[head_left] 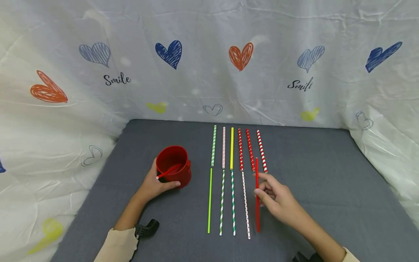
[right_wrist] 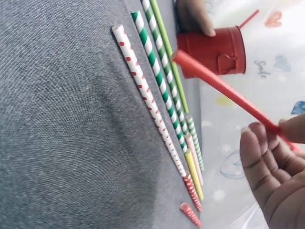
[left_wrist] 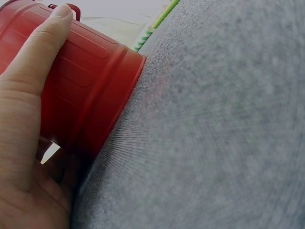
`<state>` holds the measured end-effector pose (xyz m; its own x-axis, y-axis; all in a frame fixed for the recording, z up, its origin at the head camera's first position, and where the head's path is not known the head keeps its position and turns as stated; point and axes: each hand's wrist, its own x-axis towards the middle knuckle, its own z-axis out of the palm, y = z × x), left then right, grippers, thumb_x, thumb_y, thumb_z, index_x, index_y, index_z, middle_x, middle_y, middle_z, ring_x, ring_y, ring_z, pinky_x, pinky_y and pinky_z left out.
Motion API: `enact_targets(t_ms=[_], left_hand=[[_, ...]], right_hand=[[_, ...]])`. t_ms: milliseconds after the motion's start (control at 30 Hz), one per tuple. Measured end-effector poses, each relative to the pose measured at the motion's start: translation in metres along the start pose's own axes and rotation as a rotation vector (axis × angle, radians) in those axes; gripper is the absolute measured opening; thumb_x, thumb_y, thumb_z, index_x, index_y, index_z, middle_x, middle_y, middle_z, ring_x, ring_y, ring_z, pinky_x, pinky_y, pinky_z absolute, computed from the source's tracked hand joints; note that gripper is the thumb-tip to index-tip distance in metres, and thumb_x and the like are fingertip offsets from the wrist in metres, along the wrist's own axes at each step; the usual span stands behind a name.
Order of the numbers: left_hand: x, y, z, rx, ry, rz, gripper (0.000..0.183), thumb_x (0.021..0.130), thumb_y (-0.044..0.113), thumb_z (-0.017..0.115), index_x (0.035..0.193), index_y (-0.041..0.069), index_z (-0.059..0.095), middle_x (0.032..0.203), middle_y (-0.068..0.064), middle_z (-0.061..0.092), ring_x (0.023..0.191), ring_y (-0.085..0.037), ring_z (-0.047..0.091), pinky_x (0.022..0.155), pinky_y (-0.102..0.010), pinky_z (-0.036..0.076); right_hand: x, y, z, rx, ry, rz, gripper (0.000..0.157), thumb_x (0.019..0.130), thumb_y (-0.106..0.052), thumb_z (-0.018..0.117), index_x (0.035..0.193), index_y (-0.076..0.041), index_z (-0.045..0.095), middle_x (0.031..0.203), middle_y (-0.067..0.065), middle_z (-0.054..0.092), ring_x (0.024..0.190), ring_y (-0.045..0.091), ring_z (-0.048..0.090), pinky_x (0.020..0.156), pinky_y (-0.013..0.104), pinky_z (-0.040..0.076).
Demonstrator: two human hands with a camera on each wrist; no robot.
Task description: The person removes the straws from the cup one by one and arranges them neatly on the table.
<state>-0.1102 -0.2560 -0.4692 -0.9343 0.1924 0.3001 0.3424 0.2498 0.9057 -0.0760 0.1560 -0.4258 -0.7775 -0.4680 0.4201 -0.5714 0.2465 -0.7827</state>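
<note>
A small red metal bucket (head_left: 184, 177) stands on the grey cloth, and my left hand (head_left: 154, 185) grips its side with the thumb across the front. Inside the bucket leans one red straw (head_left: 167, 171), its tip over the rim. My right hand (head_left: 276, 199) pinches another plain red straw (head_left: 257, 214) between thumb and fingers. In the right wrist view this straw (right_wrist: 224, 87) is raised above the cloth. Just left of it lies a white straw with red dots (head_left: 246, 207); beyond the fingertips is a red dotted straw (head_left: 250, 149).
The front row also has a light green straw (head_left: 210, 200) and two green-striped ones (head_left: 222, 203). Behind lie green-striped (head_left: 214, 145), pink (head_left: 224, 147), yellow (head_left: 232, 147), red dotted (head_left: 240, 149) and red-striped (head_left: 262, 151) straws. A white curtain (head_left: 203, 83) surrounds the grey tabletop (head_left: 327, 174).
</note>
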Motion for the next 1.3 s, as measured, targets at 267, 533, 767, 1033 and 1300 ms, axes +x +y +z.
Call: enact_targets(t_ms=[267,533,767,1033,1300], left_hand=[[-0.002,0.001,0.0,0.009,0.011,-0.034,0.097,0.071,-0.004,0.086,0.149,0.0,0.028,0.144,-0.02,0.044,0.128,-0.035,0.044,0.094,-0.028,0.048],[-0.002,0.001,0.0,0.026,0.013,-0.046,0.097,0.072,-0.001,0.088,0.149,0.002,0.029,0.144,-0.019,0.045,0.128,-0.032,0.044,0.094,-0.029,0.049],[-0.002,0.002,0.0,0.019,0.011,-0.054,0.098,0.072,-0.001,0.087,0.15,0.002,0.028,0.144,-0.019,0.044,0.129,-0.034,0.043,0.092,-0.03,0.05],[-0.002,0.003,0.0,0.016,0.013,-0.053,0.098,0.072,-0.001,0.087,0.15,0.003,0.028,0.145,-0.017,0.044,0.129,-0.033,0.044,0.093,-0.029,0.05],[-0.001,0.002,0.0,0.013,0.008,-0.047,0.1,0.072,-0.002,0.087,0.151,0.001,0.026,0.146,-0.021,0.043,0.129,-0.038,0.044,0.093,-0.028,0.049]], right_hand=[[-0.006,0.008,-0.002,-0.185,-0.024,0.088,0.057,0.093,0.004,0.068,0.143,-0.001,0.042,0.072,-0.012,0.055,0.051,0.001,0.045,0.046,0.022,0.042],[-0.006,0.023,0.002,-0.401,-0.04,0.138,0.039,0.085,0.004,0.069,0.122,-0.006,0.063,0.065,-0.019,0.044,0.048,-0.003,0.035,0.046,0.021,0.036],[-0.004,0.032,0.006,-0.455,-0.147,0.293,0.028,0.086,-0.002,0.067,0.113,-0.008,0.067,0.059,-0.017,0.04,0.047,-0.002,0.031,0.046,0.021,0.03],[-0.001,0.04,0.008,-0.476,-0.151,0.286,0.022,0.085,-0.002,0.067,0.106,-0.007,0.066,0.057,-0.016,0.04,0.046,0.0,0.035,0.046,0.023,0.032],[0.002,0.044,0.01,-0.505,-0.148,0.268,0.019,0.082,-0.001,0.066,0.099,-0.009,0.065,0.057,-0.016,0.04,0.047,-0.001,0.035,0.046,0.024,0.033]])
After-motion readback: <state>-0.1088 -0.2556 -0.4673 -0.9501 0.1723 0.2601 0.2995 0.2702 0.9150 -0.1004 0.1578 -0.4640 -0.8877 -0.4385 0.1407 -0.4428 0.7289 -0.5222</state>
